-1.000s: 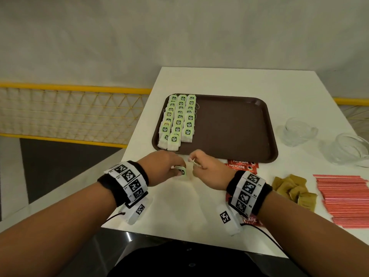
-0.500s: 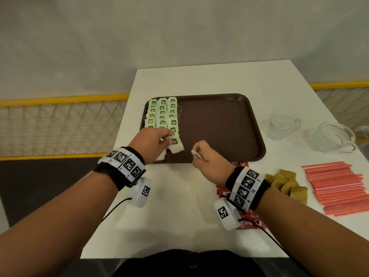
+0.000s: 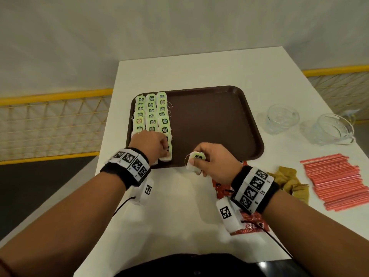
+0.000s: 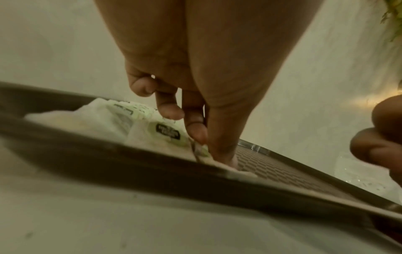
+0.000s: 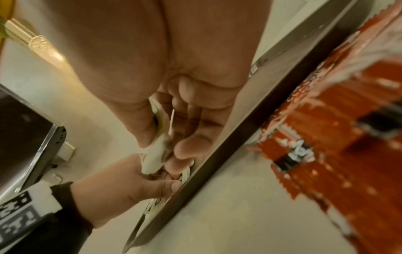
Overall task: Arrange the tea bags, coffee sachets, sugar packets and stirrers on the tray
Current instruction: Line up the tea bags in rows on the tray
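A brown tray (image 3: 215,120) carries three columns of green-tagged tea bags (image 3: 151,114) along its left side. My left hand (image 3: 162,149) pinches one tea bag (image 3: 167,155) between thumb and forefinger and sets it down at the near end of the right column; the pinch shows in the left wrist view (image 4: 206,146). My right hand (image 3: 196,164) holds another tea bag (image 3: 196,158) just above the tray's front rim, thumb on its tag. In the right wrist view the thumb and fingers of the right hand (image 5: 165,149) grip that tea bag (image 5: 155,159).
Red coffee sachets (image 3: 251,224) lie under my right wrist. Brown sugar packets (image 3: 289,180) and a stack of red stirrers (image 3: 335,180) lie to the right. Two glass cups (image 3: 281,118) (image 3: 335,128) stand right of the tray. The table's left edge runs close to the tray.
My left hand has carried its tea bag from the table onto the tray and lowered it at the column's near end. My right hand has followed to the tray's front rim with another bag.
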`<state>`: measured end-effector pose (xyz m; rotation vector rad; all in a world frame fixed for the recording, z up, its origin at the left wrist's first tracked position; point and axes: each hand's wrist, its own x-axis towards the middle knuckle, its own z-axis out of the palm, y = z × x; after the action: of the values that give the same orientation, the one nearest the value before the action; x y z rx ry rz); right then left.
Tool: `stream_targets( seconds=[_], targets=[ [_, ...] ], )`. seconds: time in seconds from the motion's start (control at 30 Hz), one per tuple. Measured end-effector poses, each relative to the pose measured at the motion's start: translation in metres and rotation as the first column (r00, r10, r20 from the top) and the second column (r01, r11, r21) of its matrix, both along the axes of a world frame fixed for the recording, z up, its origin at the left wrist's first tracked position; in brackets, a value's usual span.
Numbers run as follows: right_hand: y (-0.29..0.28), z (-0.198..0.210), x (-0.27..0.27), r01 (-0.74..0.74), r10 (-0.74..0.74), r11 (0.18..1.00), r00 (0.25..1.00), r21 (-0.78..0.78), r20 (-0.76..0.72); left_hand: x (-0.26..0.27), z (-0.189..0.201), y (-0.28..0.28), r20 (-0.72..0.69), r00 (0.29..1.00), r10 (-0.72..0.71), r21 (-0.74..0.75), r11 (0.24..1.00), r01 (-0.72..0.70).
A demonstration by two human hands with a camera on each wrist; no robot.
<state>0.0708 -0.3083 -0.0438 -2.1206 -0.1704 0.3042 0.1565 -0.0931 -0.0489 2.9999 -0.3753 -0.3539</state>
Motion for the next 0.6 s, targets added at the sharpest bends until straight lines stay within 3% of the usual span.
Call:
stream_targets(
  seconds=[0.2,0.27,0.33,0.4,0.5,0.6],
  targets=[
    [0.005,-0.003,0.009,0.022,-0.021,0.999,1.000,0.026,-0.023,0.009,0.002,-0.002,0.081,0.997,0.002,-0.022,1.000,-0.001],
    [0.007,-0.003,0.012,0.036,-0.035,0.999,0.999,0.021,-0.025,0.005,0.008,-0.003,0.092,0.996,-0.018,-0.211,0.977,0.037],
    [0.008,-0.003,0.016,0.050,-0.050,0.999,0.999,0.017,-0.012,-0.007,0.020,-0.007,0.038,0.996,-0.081,-0.472,0.877,0.089],
    [0.010,-0.004,0.018,0.055,-0.055,0.998,0.998,0.016,0.011,-0.020,0.031,-0.012,0.010,0.982,-0.191,-0.598,0.785,0.158],
    [0.012,-0.003,0.021,0.051,-0.052,0.998,0.998,0.031,0.024,-0.028,0.034,-0.017,0.055,0.953,-0.297,-0.584,0.765,0.273],
    [0.013,0.000,0.020,0.037,-0.037,0.999,0.999,0.037,0.009,-0.028,0.034,-0.016,0.063,0.963,-0.261,-0.615,0.750,0.243]
  ],
)
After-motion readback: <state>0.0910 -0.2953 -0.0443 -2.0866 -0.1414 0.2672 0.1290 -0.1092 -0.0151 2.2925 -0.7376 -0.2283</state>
